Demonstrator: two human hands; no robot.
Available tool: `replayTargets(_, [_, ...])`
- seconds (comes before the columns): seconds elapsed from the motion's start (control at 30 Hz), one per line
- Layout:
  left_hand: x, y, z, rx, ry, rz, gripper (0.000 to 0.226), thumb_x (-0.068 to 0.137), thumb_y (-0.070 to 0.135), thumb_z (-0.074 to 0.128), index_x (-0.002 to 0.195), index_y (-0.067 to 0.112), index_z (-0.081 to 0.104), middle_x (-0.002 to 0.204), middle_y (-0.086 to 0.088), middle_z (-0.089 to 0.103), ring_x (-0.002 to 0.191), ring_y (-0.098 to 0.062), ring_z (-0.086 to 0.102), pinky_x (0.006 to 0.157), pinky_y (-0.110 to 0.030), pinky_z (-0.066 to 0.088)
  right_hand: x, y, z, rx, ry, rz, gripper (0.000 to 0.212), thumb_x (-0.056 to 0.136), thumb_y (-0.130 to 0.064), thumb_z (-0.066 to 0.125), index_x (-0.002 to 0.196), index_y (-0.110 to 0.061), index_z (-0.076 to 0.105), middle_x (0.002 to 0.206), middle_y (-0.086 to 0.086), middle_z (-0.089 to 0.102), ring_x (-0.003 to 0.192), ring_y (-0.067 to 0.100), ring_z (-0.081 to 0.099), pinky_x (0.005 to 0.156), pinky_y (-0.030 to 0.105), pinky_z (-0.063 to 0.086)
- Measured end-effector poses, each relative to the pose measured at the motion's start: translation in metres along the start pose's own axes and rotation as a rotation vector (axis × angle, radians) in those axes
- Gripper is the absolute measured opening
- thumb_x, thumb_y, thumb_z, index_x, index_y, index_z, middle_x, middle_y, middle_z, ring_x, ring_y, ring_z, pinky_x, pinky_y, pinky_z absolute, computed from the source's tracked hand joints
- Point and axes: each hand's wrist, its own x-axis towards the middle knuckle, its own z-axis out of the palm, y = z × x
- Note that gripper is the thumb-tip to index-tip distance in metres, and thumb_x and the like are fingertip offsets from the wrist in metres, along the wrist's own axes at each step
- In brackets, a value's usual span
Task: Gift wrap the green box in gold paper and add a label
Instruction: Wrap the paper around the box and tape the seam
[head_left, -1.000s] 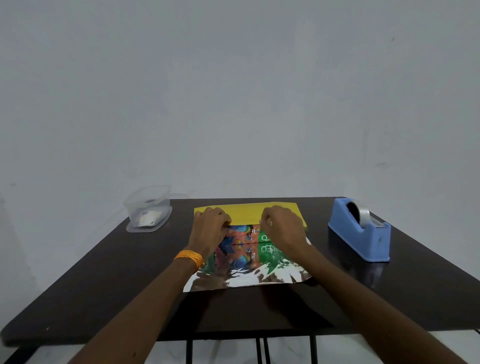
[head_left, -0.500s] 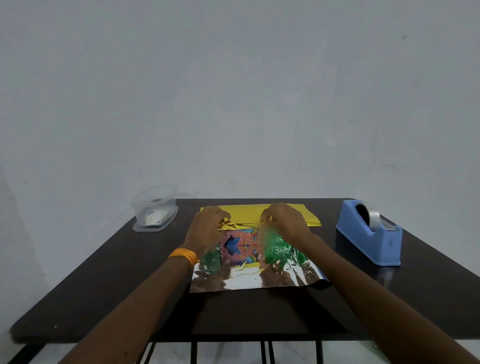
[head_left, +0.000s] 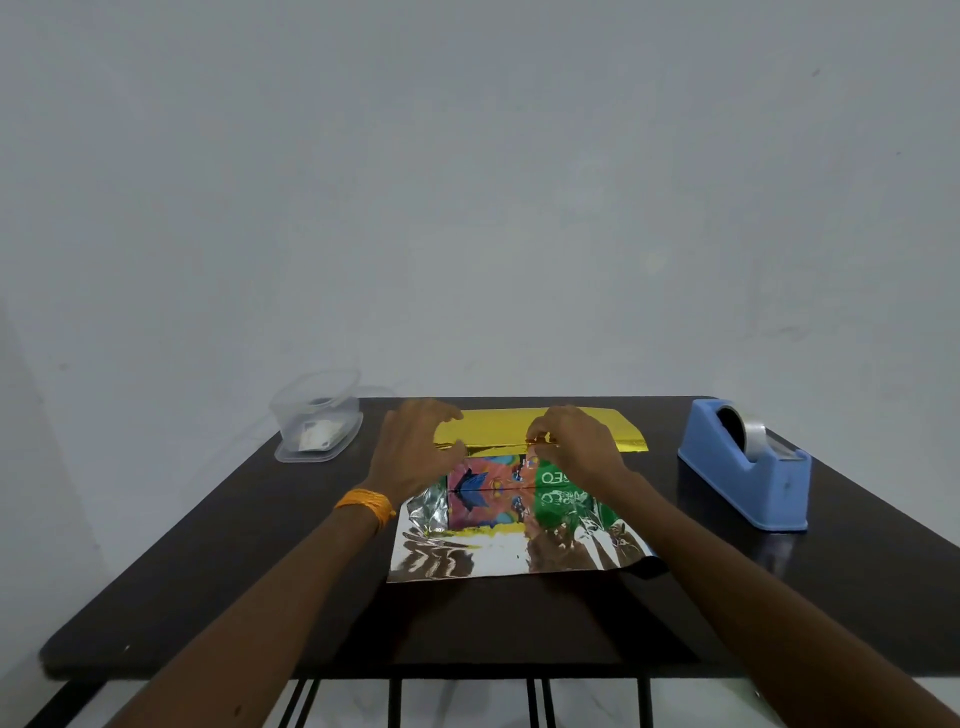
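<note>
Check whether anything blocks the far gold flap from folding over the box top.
Nothing visible does. The green box top is bare. The left hand and right hand sit at the gold paper fold itself; the tape dispenser and plastic container stand well aside.

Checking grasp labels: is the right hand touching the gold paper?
Touching. The head view shows the right hand with its fingers pinching the raised fold of the gold paper.

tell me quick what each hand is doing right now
Left hand: arched over the gold paper, thumb at its fold; grip cannot be told.
Right hand: pinches the fold of the gold paper.
</note>
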Motion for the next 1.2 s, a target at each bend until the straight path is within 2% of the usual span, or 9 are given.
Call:
replayTargets(0.1, [0.008,0.019,0.013,0.195,-0.158,0.129,0.048,0.082,0.047,0.07,0.125,0.026,0.061,0.126,0.004,0.061,0.121,-0.02,0.049,0.099,-0.043,0.037,-0.001,-0.003,0.0,-0.021,-0.008,0.008,0.017,0.091,-0.03,0.067,0.107,-0.026,0.07,0.106,-0.004,0.064,0.109,0.018,0.055,0.076,0.033,0.046])
replayTargets(0.2, [0.012,0.025,0.027,0.362,-0.256,0.178,0.043,0.087,0.041,0.068,0.126,0.028,0.058,0.125,0.004,0.058,0.119,-0.021,0.048,0.094,-0.038,0.037,-0.006,-0.005,0.0,-0.049,-0.016,0.0,0.02,0.092,-0.028,0.067,0.111,-0.024,0.068,0.112,-0.002,0.063,0.114,0.02,0.054,0.079,0.033,0.045])
replayTargets(0.27, [0.012,0.023,0.031,0.365,-0.237,0.171,0.033,0.086,0.038,0.07,0.116,0.029,0.06,0.118,0.005,0.058,0.114,-0.021,0.05,0.089,-0.037,0.038,-0.012,-0.008,0.002,-0.049,0.032,-0.013,0.028,0.089,-0.024,0.07,0.116,-0.02,0.068,0.119,0.001,0.063,0.117,0.023,0.053,0.085,0.035,0.046])
replayTargets(0.33, [0.011,0.021,0.032,0.323,-0.219,0.151,0.028,0.084,0.036,0.071,0.109,0.029,0.061,0.113,0.006,0.058,0.111,-0.021,0.051,0.086,-0.037,0.038,-0.022,-0.014,0.005,-0.035,0.1,-0.029,0.03,0.087,-0.021,0.072,0.117,-0.016,0.069,0.118,0.003,0.064,0.114,0.025,0.055,0.085,0.037,0.047])
replayTargets(0.5, [0.01,0.019,0.034,0.305,-0.188,0.166,0.024,0.085,0.031,0.071,0.107,0.027,0.063,0.111,0.004,0.06,0.107,-0.021,0.052,0.083,-0.036,0.037,-0.043,-0.035,0.014,-0.087,-0.186,-0.064,0.027,0.09,-0.03,0.066,0.116,-0.022,0.068,0.115,0.001,0.066,0.11,0.024,0.06,0.083,0.033,0.047])
replayTargets(0.7, [0.013,0.017,0.034,0.312,-0.171,0.166,0.025,0.083,0.031,0.073,0.106,0.027,0.063,0.11,0.004,0.061,0.106,-0.022,0.053,0.084,-0.037,0.039,-0.042,-0.033,0.015,0.022,-0.266,-0.021,0.021,0.09,-0.027,0.068,0.11,-0.027,0.075,0.113,-0.006,0.073,0.105,0.018,0.065,0.08,0.027,0.047])
replayTargets(0.83, [0.013,0.014,0.035,0.305,-0.154,0.166,0.027,0.082,0.028,0.073,0.108,0.025,0.064,0.109,0.003,0.061,0.105,-0.023,0.054,0.083,-0.038,0.04,-0.041,-0.031,0.017,0.038,-0.276,-0.003,0.019,0.088,-0.025,0.068,0.106,-0.027,0.075,0.108,-0.006,0.074,0.101,0.018,0.065,0.075,0.026,0.044])
replayTargets(1.07, [0.012,0.014,0.038,0.301,-0.154,0.161,0.028,0.083,0.026,0.073,0.11,0.024,0.065,0.11,0.001,0.06,0.107,-0.023,0.054,0.085,-0.038,0.04,-0.04,-0.03,0.019,0.04,-0.284,-0.006,0.018,0.086,-0.027,0.069,0.103,-0.027,0.076,0.104,-0.006,0.074,0.095,0.017,0.067,0.077,0.03,0.053])
replayTargets(1.2, [0.01,0.013,0.038,0.281,-0.148,0.166,0.028,0.082,0.027,0.073,0.109,0.024,0.065,0.11,0.002,0.06,0.107,-0.023,0.053,0.085,-0.037,0.039,-0.034,-0.029,0.007,0.002,-0.123,-0.02,0.018,0.09,-0.023,0.063,0.104,-0.026,0.073,0.104,-0.004,0.071,0.099,0.018,0.064,0.075,0.028,0.047])
